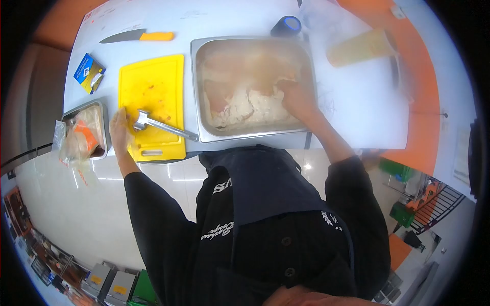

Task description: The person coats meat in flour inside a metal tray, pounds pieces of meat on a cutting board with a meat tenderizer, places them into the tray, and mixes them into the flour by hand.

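My right hand reaches into a deep metal tray, its fingers curled down at the white, flour-like coating over pale pieces that look like meat. Whether a piece is pinched between those fingers is hidden. In what seems a clear plastic glove, my left hand rests at the left edge of a yellow cutting board, fingers loosely extended with nothing visible in them. Beside it a metal meat mallet lies across the board, handle towards the tray. Small scraps dot the board.
A knife with a yellow handle lies behind the board. Left of the board are a blue-and-yellow box and a small metal tray holding a plastic bag. A dark round device and a blurred yellowish container stand at the back right.
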{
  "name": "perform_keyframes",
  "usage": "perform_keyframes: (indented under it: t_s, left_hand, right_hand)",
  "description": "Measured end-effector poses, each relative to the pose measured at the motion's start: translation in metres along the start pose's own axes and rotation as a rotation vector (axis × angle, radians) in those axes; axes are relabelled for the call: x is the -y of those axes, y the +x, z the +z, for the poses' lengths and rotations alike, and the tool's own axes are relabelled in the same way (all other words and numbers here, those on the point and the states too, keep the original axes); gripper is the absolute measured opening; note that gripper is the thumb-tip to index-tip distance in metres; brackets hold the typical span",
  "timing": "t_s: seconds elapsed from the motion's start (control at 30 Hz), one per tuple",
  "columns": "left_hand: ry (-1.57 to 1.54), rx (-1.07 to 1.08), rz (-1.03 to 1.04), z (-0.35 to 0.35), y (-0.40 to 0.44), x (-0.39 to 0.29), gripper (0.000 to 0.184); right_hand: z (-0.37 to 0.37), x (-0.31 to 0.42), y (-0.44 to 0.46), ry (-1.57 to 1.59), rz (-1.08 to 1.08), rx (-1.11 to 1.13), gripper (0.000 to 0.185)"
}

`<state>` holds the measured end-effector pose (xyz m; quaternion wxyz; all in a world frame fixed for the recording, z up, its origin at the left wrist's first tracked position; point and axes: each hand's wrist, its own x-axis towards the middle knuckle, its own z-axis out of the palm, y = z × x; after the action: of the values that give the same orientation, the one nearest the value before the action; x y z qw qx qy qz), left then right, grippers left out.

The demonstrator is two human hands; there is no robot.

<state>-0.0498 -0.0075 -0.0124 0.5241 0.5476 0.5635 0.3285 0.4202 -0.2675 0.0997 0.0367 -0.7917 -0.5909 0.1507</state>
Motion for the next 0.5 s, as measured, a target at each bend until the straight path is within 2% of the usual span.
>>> perform_keyframes:
  t_s: [0.07, 0.13, 0.27, 0.37, 0.47, 0.5]
  left_hand:
    - [-0.016, 0.025, 0.012, -0.002, 0.001, 0.003, 0.027]
    - [-0.079, 0.066, 0.001, 0.001, 0.001, -0.002, 0.027]
    - [-0.034, -0.026, -0.036, 0.012, -0.021, -0.028, 0.028]
    - [-0.079, -0.01, -0.033, 0.012, -0.01, -0.018, 0.029]
    - [-0.12, -0.022, -0.048, 0.008, -0.007, -0.009, 0.03]
    - [-0.114, -0.018, -0.055, 0.006, -0.005, -0.008, 0.03]
  right_hand:
    - [-0.012, 0.011, -0.005, -0.017, -0.014, 0.085, 0.037]
    - [0.002, 0.003, -0.002, -0.049, 0.042, 0.056, 0.036]
    - [-0.003, 0.013, 0.001, 0.006, 0.04, -0.041, 0.032]
    - [-0.016, 0.048, -0.01, 0.078, -0.17, 0.145, 0.028]
    - [-0.011, 0.075, -0.002, 0.033, -0.213, 0.368, 0.021]
    - [-0.009, 0.08, -0.002, 0.016, -0.206, 0.351, 0.021]
